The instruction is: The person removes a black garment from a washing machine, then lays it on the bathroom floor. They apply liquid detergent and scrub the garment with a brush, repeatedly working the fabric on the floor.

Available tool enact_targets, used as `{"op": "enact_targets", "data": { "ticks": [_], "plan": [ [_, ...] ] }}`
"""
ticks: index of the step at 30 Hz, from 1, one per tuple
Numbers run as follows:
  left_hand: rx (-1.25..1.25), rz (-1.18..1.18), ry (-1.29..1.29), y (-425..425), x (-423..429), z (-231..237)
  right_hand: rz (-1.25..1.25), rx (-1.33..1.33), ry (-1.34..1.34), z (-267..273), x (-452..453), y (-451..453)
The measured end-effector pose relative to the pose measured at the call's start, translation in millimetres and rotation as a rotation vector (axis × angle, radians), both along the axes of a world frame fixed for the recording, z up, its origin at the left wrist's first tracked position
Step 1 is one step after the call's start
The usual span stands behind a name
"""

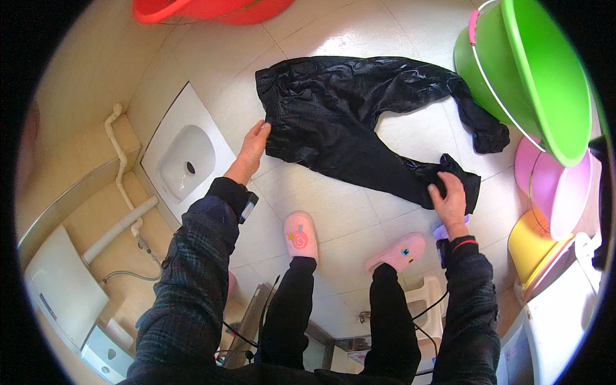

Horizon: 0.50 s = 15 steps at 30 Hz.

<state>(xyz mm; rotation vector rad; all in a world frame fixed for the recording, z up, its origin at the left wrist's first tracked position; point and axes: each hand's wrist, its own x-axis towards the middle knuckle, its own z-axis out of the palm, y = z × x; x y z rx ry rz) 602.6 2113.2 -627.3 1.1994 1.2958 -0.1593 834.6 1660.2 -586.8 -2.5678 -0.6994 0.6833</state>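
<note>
A pair of black trousers (337, 115) with a gathered elastic waistband lies spread on the tiled floor, the waist at the left and both legs running right. Parts of the dark fabric shine. My left hand (254, 144) pinches the waistband's edge near its lower corner. Over the end of the nearer leg is my right hand (450, 197), thumb and fingers apart against the cloth. The cuff there is bunched, and the farther leg bends down beside a green bucket (486, 72). A purple brush (440, 230) lies partly hidden beneath my right wrist.
A squat toilet (187, 149) is set into the floor at left, beside pipes (120, 224). Along the right stand a pink bucket (544, 187), a yellow bucket (534, 245) and a white appliance (558, 298). Red basins (192, 12) sit at the top. A plastic stool (426, 308) is behind my foot.
</note>
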Motion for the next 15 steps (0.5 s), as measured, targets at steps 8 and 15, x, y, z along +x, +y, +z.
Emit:
{"op": "enact_targets", "data": {
  "ticks": [8,15],
  "plan": [
    [0.169,-0.05,-0.059,-18,14,11,0.136,-0.01,-0.239,-19,-16,-35],
    [0.471,-0.207,-0.185,-27,-4,97,-0.365,-0.093,0.046,-27,9,-105]
  ]
}}
